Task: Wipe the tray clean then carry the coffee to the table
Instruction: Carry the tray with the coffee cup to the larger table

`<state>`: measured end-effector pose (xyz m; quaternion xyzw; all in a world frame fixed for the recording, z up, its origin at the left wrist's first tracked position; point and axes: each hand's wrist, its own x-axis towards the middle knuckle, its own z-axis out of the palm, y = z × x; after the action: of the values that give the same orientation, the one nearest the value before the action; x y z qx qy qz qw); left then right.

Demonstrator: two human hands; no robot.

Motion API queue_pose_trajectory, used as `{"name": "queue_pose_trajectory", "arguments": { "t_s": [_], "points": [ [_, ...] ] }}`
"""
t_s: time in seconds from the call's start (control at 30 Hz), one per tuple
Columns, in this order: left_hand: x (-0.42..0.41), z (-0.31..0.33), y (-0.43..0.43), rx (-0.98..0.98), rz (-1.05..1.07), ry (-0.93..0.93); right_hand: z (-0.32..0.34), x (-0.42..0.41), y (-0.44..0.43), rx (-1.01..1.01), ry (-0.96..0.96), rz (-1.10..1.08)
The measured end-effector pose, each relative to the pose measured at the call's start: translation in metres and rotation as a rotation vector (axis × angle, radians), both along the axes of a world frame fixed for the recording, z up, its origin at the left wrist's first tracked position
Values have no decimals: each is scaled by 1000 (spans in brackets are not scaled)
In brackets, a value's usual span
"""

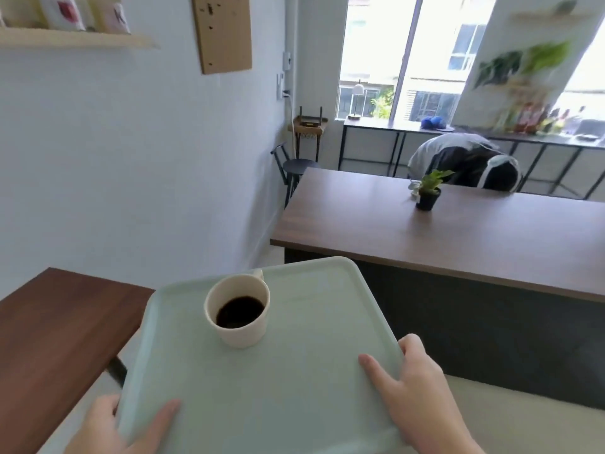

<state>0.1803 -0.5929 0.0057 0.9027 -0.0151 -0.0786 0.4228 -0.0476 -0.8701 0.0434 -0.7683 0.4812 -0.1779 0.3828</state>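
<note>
A pale green tray (320, 322) is held up in the air in front of me. My left hand (108, 427) grips its near left edge, thumb lying on top. My right hand (415, 388) grips its near right edge, thumb on top and fingers curled around the rim. On the tray's far left part stands a cream cup (240, 309) with black coffee in it, its small handle pointing away from me. A long brown table (458, 234) lies ahead to the right, beyond the tray.
A small potted plant (427, 191) stands on the long table, and a person (468, 158) is bent over behind it. A darker wooden table (55, 332) is at my left. A black stool (296, 168) stands by the white wall. Floor shows between the two tables.
</note>
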Motion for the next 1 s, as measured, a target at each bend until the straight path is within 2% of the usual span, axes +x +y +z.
{"name": "queue_pose_trajectory", "arguments": {
  "t_s": [0.1, 0.27, 0.57, 0.77, 1.0],
  "points": [
    [10, -14, -48, 39, -23, 15, -12, -3, -35, 7, -1, -69],
    [45, -10, -127, 11, -164, -112, -35, 14, -88, 14, -26, -198],
    [146, -6, -289, -63, -395, -98, -36, 82, -209, -45, -55, -343],
    [211, -11, -379, -79, -549, -105, -39, 126, -280, -78, -97, -376],
    [248, -39, -480, -7, -615, -142, -73, 163, -372, -126, -17, -361]
  ]
}}
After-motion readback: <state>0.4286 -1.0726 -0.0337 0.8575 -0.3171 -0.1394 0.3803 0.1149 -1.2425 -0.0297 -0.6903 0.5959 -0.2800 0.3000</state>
